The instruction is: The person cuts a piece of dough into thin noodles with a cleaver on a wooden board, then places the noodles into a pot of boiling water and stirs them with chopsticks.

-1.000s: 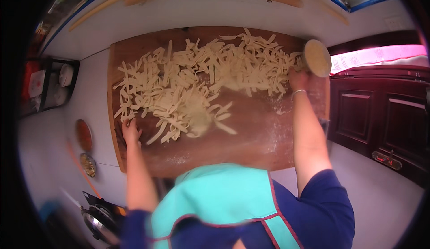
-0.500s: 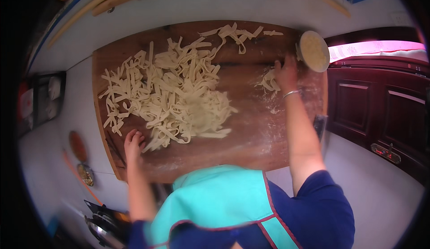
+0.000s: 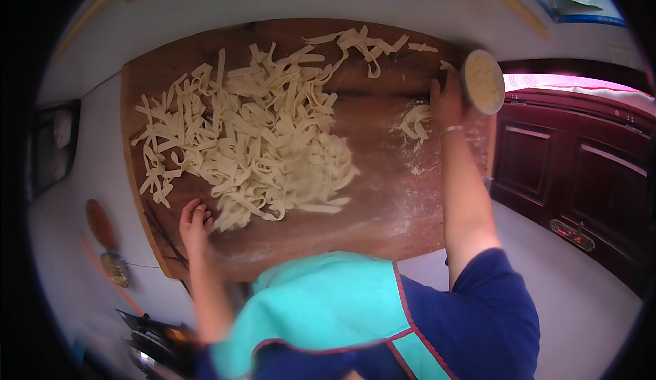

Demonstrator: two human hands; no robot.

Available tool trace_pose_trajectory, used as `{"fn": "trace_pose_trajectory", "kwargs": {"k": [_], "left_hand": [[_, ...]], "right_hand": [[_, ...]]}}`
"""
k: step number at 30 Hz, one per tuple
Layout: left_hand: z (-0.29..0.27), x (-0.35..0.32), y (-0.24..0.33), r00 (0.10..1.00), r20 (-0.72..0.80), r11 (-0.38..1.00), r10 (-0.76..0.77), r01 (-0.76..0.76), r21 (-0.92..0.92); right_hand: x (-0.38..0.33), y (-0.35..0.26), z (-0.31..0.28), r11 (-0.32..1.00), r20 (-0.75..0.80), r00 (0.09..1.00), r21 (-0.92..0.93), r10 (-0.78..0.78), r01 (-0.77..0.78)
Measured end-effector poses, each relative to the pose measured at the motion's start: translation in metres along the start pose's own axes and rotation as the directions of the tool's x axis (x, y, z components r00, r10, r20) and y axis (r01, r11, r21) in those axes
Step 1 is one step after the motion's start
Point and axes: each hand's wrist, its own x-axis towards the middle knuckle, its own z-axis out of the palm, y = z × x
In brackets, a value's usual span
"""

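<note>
A large heap of flat, wide dough noodles (image 3: 273,141) covers the left and middle of a dark wooden board (image 3: 383,226). My right hand (image 3: 447,103) is over the board's right side, thumb and fingers apart, beside a white bowl (image 3: 501,91) of pale, flour-like contents. A short noodle piece (image 3: 445,65) lies by its fingertips, near the bowl. Left of that wrist is a small floury clump of noodles (image 3: 415,121). Near the board's left edge, my left hand (image 3: 195,221) hovers by the heap's lower left end, fingers loosely bent and nothing visible in them.
Several loose strips (image 3: 362,44) lie along the board's far edge. Flour (image 3: 410,209) dusts its right part. A dark stick-like thing (image 3: 164,233) lies at the left edge. Dark red cabinet doors (image 3: 560,161) stand at the right, and a black stove-like appliance (image 3: 154,342) at lower left.
My right hand has moved right, off the small noodle clump and up against the bowl. My left hand stays beside the heap. The whole view has shifted slightly.
</note>
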Motion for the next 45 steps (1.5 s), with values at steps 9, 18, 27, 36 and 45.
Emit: {"fn": "trace_pose_trajectory", "kwargs": {"k": [9,18,27,36,45], "left_hand": [[-0.001,-0.02,0.004,1.0,0.007,0.999,-0.018,0.018,0.046],[0.085,-0.052,0.061,0.958,0.251,0.99,-0.138,0.134,0.035],[0.091,-0.057,0.07,0.656,0.712,0.931,0.249,0.041,-0.363],[0.073,-0.109,0.152,0.611,0.679,0.897,0.406,-0.124,-0.425],[0.006,-0.209,0.241,0.552,0.565,0.774,0.613,-0.275,-0.571]], "right_hand": [[-0.021,-0.049,-0.042,0.981,0.213,0.968,0.112,0.13,-0.156],[-0.099,-0.199,-0.009,0.985,0.511,0.858,0.165,-0.048,-0.043],[-0.114,-0.31,-0.069,0.029,0.809,0.501,0.534,-0.308,-0.845],[-0.07,-0.345,-0.136,-0.158,0.645,0.628,0.632,-0.436,-0.759],[-0.004,-0.407,-0.234,-0.199,0.436,0.494,0.565,-0.752,-0.801]]}}
